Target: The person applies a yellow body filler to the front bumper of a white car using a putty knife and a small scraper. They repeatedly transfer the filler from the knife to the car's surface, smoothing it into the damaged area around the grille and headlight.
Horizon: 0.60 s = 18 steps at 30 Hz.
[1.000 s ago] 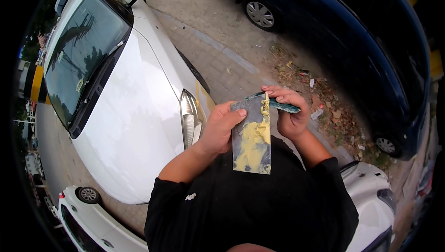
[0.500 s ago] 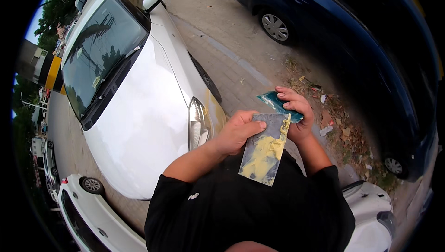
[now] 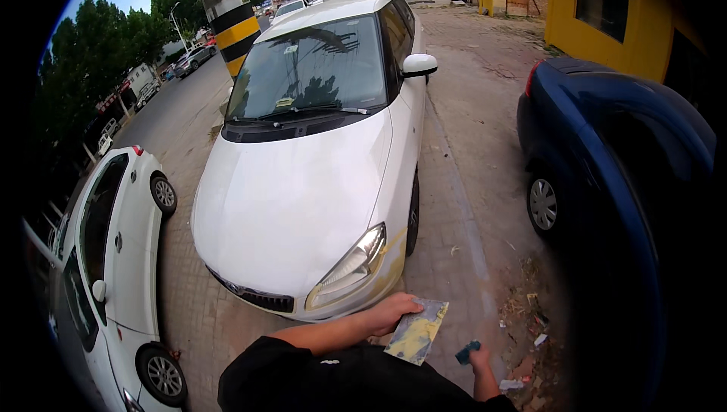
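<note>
My left hand [image 3: 393,313] grips a flat grey mixing board [image 3: 434,309] by its upper edge, thumb on top. Yellow body filler [image 3: 413,340] is smeared over much of the board. To the right of it, my right hand [image 3: 480,356] is closed on a small dark teal putty spreader [image 3: 466,351], held apart from the board. Just beyond my left hand stands a white car [image 3: 295,185], its front toward me. Yellowish filler patches [image 3: 388,274] show on its bumper and fender around the headlight [image 3: 352,260].
Another white car [image 3: 129,223] is parked on the left. On the right stands a dark blue car [image 3: 598,124]. Dry leaves and litter [image 3: 530,313] lie along the ground beside it. A striped pillar [image 3: 235,33] rises behind the white car, and a yellow building [image 3: 572,26] stands far right.
My view has tilted up, so the whole white car shows. My right hand with the putty spreader has drawn away from the board, down and to the right. The left hand keeps its hold.
</note>
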### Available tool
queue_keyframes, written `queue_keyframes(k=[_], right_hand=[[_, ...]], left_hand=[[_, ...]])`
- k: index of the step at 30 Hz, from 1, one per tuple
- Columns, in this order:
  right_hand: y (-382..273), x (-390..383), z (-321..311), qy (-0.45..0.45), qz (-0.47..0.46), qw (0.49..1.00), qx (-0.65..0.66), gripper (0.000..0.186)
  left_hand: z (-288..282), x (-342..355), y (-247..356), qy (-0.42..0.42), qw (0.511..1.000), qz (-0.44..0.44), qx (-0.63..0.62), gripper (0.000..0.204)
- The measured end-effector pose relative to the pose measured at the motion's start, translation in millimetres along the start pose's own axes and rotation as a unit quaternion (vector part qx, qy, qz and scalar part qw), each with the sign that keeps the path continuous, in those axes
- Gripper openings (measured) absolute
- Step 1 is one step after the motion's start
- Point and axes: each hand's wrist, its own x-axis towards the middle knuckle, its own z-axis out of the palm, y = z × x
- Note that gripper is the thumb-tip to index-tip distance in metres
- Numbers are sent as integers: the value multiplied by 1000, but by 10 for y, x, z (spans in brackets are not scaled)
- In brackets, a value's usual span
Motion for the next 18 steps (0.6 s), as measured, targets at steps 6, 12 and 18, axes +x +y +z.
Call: queue_keyframes(k=[6,12,18], right_hand=[[1067,-59,38,-19,122,992,3,33],[573,-468,604,-68,99,992,-47,42],[241,-525,1301,-69,18,995,-75,44]], left_hand=[[-206,-559,-167,37,992,109,-59,23],[-626,-1362,-530,105,971,199,-80,26],[-1069,-2795,-995,153,937,278,-147,26]])
